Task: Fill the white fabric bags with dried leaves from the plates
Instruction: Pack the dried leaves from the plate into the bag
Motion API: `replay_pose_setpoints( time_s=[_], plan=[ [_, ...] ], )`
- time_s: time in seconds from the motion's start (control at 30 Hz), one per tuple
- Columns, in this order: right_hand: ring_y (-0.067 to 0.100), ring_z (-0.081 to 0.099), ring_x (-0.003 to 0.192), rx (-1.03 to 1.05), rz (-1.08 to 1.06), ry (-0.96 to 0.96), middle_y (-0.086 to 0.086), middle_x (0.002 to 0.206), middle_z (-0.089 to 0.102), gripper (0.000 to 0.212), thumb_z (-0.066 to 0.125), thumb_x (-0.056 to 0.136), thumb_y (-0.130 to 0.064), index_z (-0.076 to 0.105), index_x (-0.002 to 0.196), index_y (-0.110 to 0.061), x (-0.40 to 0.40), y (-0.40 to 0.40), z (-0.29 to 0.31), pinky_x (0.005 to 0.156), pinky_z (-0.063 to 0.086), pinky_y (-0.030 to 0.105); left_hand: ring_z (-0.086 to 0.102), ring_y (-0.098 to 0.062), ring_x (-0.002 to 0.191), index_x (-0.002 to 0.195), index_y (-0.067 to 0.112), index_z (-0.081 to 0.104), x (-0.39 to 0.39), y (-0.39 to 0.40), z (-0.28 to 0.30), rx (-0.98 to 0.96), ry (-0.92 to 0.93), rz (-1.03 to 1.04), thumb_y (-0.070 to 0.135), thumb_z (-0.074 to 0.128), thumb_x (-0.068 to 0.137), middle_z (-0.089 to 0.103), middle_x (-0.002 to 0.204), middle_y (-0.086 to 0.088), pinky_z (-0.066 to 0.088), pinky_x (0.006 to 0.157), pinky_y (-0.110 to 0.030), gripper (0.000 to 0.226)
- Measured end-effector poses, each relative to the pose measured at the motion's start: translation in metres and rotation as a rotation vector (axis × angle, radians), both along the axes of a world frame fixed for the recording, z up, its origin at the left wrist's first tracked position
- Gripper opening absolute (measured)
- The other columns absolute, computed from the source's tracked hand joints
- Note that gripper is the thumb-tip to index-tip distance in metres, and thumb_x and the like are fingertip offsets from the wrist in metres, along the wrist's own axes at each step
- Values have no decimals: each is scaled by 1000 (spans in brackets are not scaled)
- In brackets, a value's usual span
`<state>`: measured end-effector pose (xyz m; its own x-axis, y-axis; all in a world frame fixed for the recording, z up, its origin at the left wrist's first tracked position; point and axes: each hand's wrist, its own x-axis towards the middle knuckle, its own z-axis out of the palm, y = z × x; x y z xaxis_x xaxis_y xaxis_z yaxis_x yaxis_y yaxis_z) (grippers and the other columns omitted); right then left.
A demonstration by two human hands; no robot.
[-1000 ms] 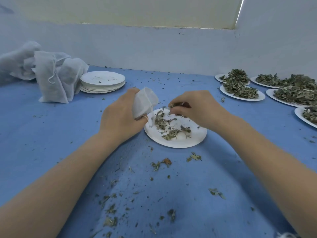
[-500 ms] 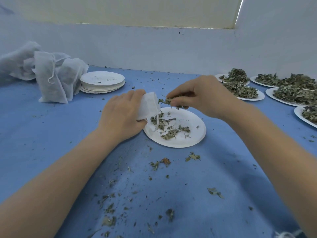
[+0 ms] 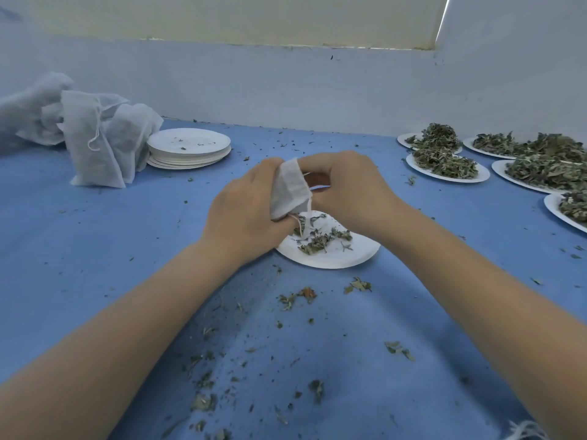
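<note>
Your right hand (image 3: 349, 188), raised from the plate (image 3: 336, 258) a moment ago, now pinches leaves at the mouth of the fabric bag (image 3: 289, 188) gripped by your left hand (image 3: 247, 204); another pinch goes in.

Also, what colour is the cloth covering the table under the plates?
Blue; the table cloth, littered with leaf crumbs, shows plainly in the head view, the only one.

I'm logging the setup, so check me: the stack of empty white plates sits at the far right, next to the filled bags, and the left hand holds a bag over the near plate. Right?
Not quite. The head view shows the stack of empty white plates at the far left, beside the filled bags. The rest holds: the left hand holds a bag over the near plate.
</note>
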<state>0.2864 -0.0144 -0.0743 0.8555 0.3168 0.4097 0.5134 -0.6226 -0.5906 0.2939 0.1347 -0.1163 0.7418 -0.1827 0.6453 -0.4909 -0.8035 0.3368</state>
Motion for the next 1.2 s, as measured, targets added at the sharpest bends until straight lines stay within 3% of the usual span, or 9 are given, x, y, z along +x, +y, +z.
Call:
replay_pose_setpoints(
  time_s=[0.13, 0.27, 0.4, 0.53, 0.6, 0.7, 0.83, 1.0, 1.2],
  plan=[
    [1, 62, 79, 74, -69, -10, -14, 74, 63, 30, 65, 75, 3, 70, 89, -23, -2, 5, -4, 66, 43, 5, 56, -30, 87, 122, 15, 50, -2, 1, 2, -4, 8, -6, 25, 64, 70, 61, 104, -3, 46, 71, -39, 54],
    [8, 38, 51, -237, -47, 25, -8, 51, 42, 37, 54, 85, -3, 48, 56, -24, -4, 8, -3, 51, 33, 15, 59, -35, 69, 108, 4, 61, -3, 0, 3, 128, -129, -59, 27, 55, 72, 66, 88, -11, 42, 63, -32, 43],
    [8, 36, 55, -480, 146, 186, -7, 62, 40, 33, 46, 96, -18, 39, 63, -21, -7, 9, 2, 51, 29, 19, 59, -31, 61, 100, 3, 65, -3, 5, 4, 213, -196, -128, 30, 44, 69, 66, 78, -9, 33, 63, -25, 46],
    [-6, 56, 62, -95, 216, 153, -12, 68, 66, 15, 59, 89, -15, 68, 79, -23, -10, 2, 6, 61, 43, 8, 58, -32, 74, 111, 7, 58, 3, 9, 6, 154, -130, -92, 22, 70, 67, 66, 90, -7, 18, 61, -21, 48],
    [-1, 67, 83, 116, 188, 113, -11, 87, 73, 18, 66, 84, -13, 74, 90, -28, -7, -2, 3, 81, 52, 19, 57, -34, 85, 118, 12, 53, 6, 14, 7, 101, -77, -38, 27, 68, 69, 65, 100, -7, 23, 65, -26, 53],
    [12, 70, 78, 281, 93, 136, -3, 85, 73, 26, 62, 85, -11, 73, 86, -35, 1, -8, -6, 79, 57, 31, 55, -32, 97, 124, 21, 46, 11, 24, 5, -4, 32, 59, 28, 67, 72, 61, 111, -1, 36, 70, -31, 56],
    [12, 59, 107, -207, -90, 117, -6, 121, 60, 31, 44, 96, -16, 65, 114, -30, 19, -6, -23, 77, 37, 9, 53, -25, 94, 122, 24, 44, 15, 27, 3, -140, 92, 71, 23, 66, 74, 56, 101, 7, 35, 70, -29, 53],
    [17, 18, 141, -542, -9, 171, -3, 156, 17, 43, 38, 98, -40, 41, 140, -30, 27, 6, -40, 111, 16, 31, 51, -22, 95, 125, 25, 43, 17, 28, -1, -197, 106, 79, 24, 67, 74, 51, 99, 10, 32, 70, -28, 56],
    [18, 51, 84, -558, 30, 49, -3, 91, 58, 24, 40, 98, -29, 57, 98, -13, 18, 0, -46, 78, 40, 32, 41, -15, 83, 121, 25, 44, 19, 30, -2, -212, 135, 73, 23, 67, 75, 47, 92, 11, 32, 68, -28, 51]
  ],
)
